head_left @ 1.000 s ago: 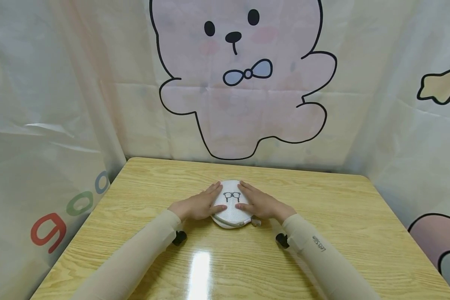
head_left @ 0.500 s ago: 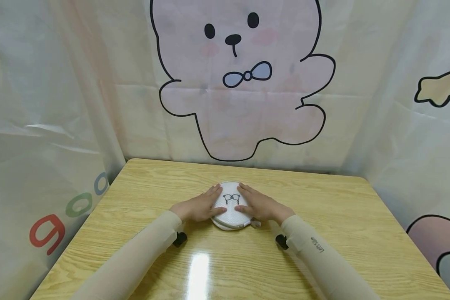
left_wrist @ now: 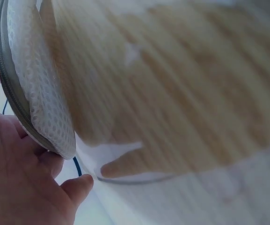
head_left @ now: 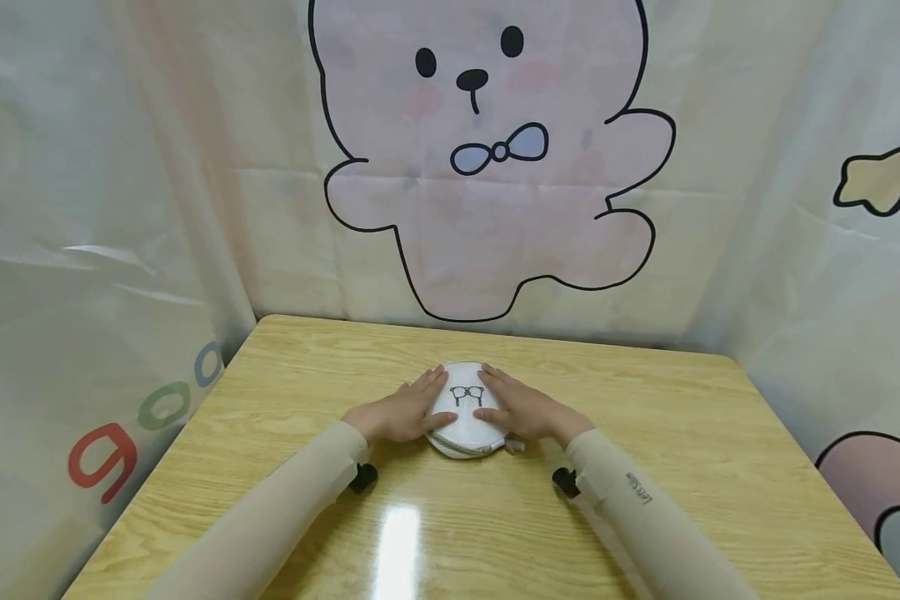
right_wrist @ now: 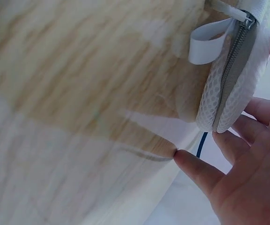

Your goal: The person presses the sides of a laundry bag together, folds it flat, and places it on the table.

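A round white mesh laundry bag [head_left: 465, 429] with a printed pair of glasses lies on the wooden table [head_left: 645, 400]. My left hand [head_left: 403, 414] rests on its left side, the thumb on top and the fingers spread along the edge. On the right side my right hand [head_left: 531, 412] touches it in the same way. In the left wrist view the grey zipper [left_wrist: 17, 101] runs round the bag's rim. The right wrist view shows the zip pull [right_wrist: 248, 21] and a white fabric loop [right_wrist: 208, 43]. Neither hand's fingers are curled round the bag.
A curtain with a printed bear [head_left: 472, 242] hangs behind the table's far edge. More printed cloth stands along the left [head_left: 120, 333] and right sides. A bright light reflection [head_left: 397, 550] shows on the near part of the tabletop.
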### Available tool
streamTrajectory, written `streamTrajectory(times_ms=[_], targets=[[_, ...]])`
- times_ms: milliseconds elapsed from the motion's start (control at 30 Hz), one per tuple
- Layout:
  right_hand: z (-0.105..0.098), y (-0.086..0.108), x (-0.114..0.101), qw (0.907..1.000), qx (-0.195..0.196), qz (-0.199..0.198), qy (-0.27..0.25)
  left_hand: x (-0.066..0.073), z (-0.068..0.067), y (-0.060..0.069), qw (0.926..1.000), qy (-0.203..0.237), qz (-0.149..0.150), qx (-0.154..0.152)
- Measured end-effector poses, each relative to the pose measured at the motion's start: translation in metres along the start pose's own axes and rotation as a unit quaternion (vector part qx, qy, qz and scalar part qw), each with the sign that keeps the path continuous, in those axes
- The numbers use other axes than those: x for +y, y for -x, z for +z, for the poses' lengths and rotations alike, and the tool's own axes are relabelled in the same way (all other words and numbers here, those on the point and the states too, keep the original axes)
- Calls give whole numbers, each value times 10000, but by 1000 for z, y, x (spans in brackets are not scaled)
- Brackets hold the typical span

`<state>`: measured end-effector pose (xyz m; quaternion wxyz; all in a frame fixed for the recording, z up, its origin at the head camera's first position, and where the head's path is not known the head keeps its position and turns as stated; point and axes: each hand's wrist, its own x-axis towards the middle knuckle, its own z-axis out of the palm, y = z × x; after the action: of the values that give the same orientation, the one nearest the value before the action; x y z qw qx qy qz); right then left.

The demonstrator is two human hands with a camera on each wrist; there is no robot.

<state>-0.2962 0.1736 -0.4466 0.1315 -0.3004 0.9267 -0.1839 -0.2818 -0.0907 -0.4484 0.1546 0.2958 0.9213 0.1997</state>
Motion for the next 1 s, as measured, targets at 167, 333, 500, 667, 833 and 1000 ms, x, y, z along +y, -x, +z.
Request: streamTrajectory(times_ms=[167, 333, 500, 667, 833, 1000], targets=[[-2, -1, 2, 9999, -1, 17, -118, -4, 1, -3, 9996, -229, 74, 136], [-5, -2, 2, 9997, 71, 46, -238, -5, -1, -3, 9987, -418, 140, 265], [-8, -1, 1, 9995, 102, 35, -297, -3, -5, -1, 9980, -492, 121, 366], [-11, 1, -1, 9993, 137, -53, -352, 0, -9, 0, 9978, -525, 75, 404], [-13, 0, -2, 9994, 140, 43, -323, 3, -12, 0, 9971, -621, 30, 430], [-16, 0, -2, 9990, 189, 182, -365, 4, -16, -2, 9969, -617, 78, 477]])
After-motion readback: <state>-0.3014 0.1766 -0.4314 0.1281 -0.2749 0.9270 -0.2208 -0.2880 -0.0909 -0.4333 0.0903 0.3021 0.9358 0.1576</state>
